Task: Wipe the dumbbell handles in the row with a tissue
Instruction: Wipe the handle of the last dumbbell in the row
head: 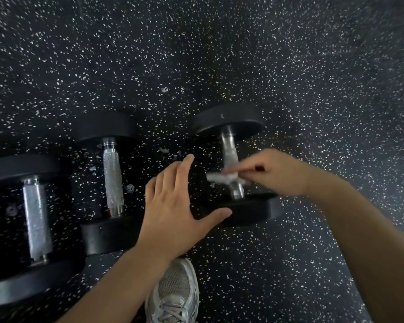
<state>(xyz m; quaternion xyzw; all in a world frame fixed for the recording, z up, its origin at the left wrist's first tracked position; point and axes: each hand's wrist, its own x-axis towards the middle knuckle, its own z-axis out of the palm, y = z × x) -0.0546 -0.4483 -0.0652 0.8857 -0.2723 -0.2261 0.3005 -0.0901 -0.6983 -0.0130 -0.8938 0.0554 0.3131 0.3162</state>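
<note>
Tissue (224, 177), white and crumpled, lies pressed across the lower part of the right dumbbell's handle (230, 157), pinched in the fingers of the right hand (275, 173), which is closed on it and blurred. No brand, number or writing can be read on any weight. That right dumbbell (233, 164) lies on the speckled black floor (289, 66) with its long axis running away from the person, one black head far, one near. The middle dumbbell (112, 180) and the left dumbbell (33, 220) lie beside it in a row, axes pointing the same way, their knurled metal handles bare. The left hand (173, 206) is open wide with fingers straight, holding nothing; its thumb rests against the near head of the right dumbbell. A white mesh shoe (173, 292) stands on the floor below the hands.
</note>
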